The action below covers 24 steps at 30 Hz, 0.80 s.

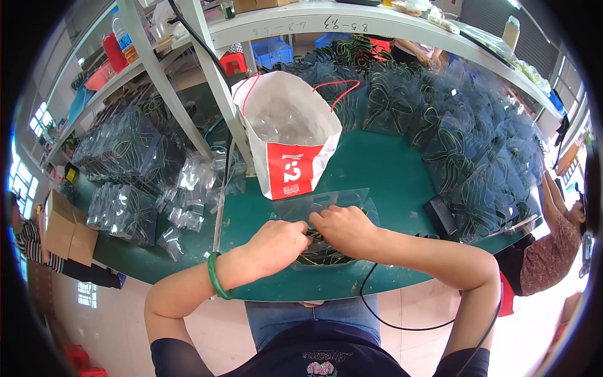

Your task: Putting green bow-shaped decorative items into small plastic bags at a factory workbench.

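A clear plastic bag [357, 197] lies flat on the green tabletop in front of me. Dark looped bands with yellowish edges [321, 256] show in its near part. My left hand [286, 240], below a green bangle [217, 276], is closed at the bag's middle. Close beside it, my right hand [342, 230] is also closed, knuckles up, on the same bag. What exactly the fingertips pinch is hidden under both hands. Just beyond the hands stands a white and red paper bag [292, 166], its top open and crumpled clear plastic [286, 129] inside.
Filled clear bags [483, 151] pile up on the right, and more stacks [125, 147] stand left beside small clear packets [191, 182]. A black box [441, 215] sits right of my hands. White shelf posts [217, 75] rise nearby. A black cable [364, 295] crosses the table edge. Other people work nearby.
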### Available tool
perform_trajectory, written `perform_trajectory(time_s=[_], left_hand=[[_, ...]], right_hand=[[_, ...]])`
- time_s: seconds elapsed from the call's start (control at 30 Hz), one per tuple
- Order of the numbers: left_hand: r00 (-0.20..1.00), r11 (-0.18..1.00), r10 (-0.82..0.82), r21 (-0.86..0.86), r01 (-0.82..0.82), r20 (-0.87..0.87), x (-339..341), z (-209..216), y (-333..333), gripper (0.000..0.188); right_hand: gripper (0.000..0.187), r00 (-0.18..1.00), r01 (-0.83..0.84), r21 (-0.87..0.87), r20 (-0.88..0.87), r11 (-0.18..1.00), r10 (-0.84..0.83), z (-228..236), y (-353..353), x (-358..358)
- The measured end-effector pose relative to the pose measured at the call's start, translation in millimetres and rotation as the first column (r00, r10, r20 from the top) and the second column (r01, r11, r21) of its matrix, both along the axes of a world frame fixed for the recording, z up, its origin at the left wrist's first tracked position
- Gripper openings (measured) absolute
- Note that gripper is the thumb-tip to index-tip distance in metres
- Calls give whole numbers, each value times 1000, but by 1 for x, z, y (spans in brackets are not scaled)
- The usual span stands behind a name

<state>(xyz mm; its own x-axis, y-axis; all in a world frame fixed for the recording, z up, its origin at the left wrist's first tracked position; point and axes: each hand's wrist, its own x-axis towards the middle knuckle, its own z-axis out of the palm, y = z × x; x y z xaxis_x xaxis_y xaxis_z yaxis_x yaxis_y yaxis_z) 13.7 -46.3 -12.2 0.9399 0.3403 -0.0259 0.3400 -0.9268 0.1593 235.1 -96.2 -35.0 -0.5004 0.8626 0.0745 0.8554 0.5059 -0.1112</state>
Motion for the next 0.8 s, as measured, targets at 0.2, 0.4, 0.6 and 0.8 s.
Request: perform_trajectory(time_s=[0.2, 0.4, 0.6, 0.8], left_hand=[[996, 1000, 2, -19, 0, 91, -2, -5, 0, 20], [999, 999, -38, -25, 37, -33, 2, 0, -2, 25], [998, 999, 22, 34, -20, -55, 8, -6, -7, 31], [981, 995, -70, 61, 83, -181, 17, 4, -5, 28]], right_hand=[[39, 994, 102, -49, 36, 994, -101, 3, 10, 0], [38, 986, 165, -109, -20, 980, -168, 11, 12, 4], [39, 982, 179, -96, -49, 979, -184, 11, 11, 5], [37, 987, 151, -54, -45, 987, -153, 3, 12, 5]])
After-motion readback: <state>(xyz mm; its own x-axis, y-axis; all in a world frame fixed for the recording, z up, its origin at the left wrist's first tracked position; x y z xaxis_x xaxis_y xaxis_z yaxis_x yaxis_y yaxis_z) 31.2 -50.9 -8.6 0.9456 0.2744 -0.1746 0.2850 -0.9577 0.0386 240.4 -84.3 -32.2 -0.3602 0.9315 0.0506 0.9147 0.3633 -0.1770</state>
